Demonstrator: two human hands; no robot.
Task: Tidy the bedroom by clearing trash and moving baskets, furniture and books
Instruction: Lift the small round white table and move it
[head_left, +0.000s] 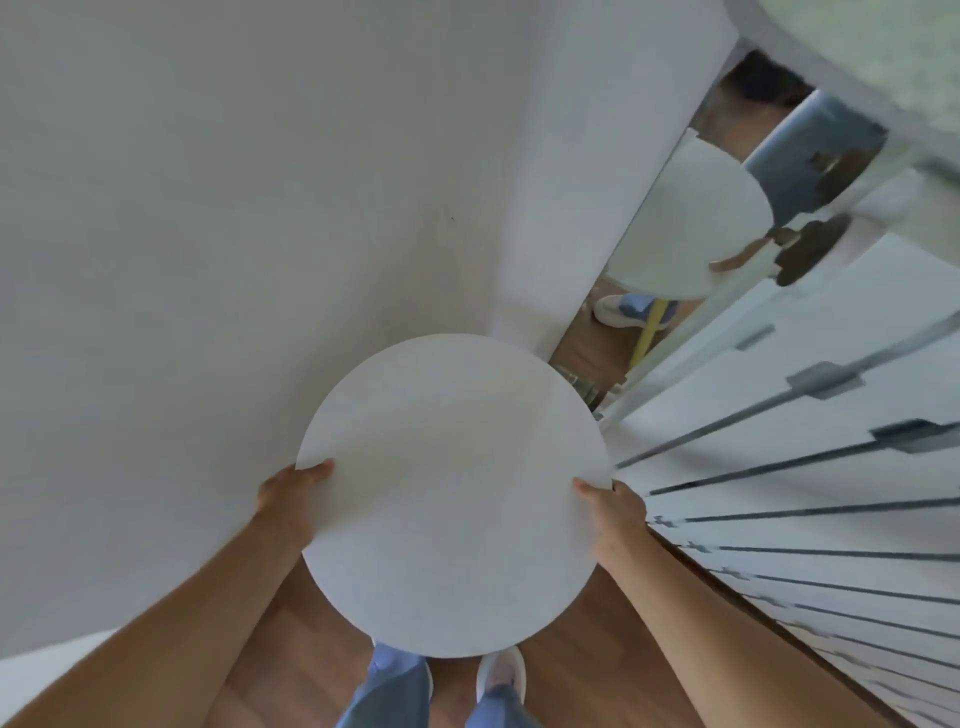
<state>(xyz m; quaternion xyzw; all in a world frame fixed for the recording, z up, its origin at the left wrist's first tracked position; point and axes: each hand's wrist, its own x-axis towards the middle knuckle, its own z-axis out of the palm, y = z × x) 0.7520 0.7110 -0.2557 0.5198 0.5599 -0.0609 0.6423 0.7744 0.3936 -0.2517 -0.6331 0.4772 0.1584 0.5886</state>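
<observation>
A round white tabletop (454, 493) fills the middle of the head view, seen from above, so whatever lies beneath it is hidden. My left hand (291, 493) grips its left rim with the thumb on top. My right hand (608, 506) grips the right rim the same way. The table sits close to a white wall corner, above a brown wooden floor.
A white wall (234, 234) stands to the left and ahead. A mirror (691, 218) in the corner reflects the tabletop and a person's shoes. White drawers with dark handles (810, 415) run along the right. My feet (498, 670) show below the table.
</observation>
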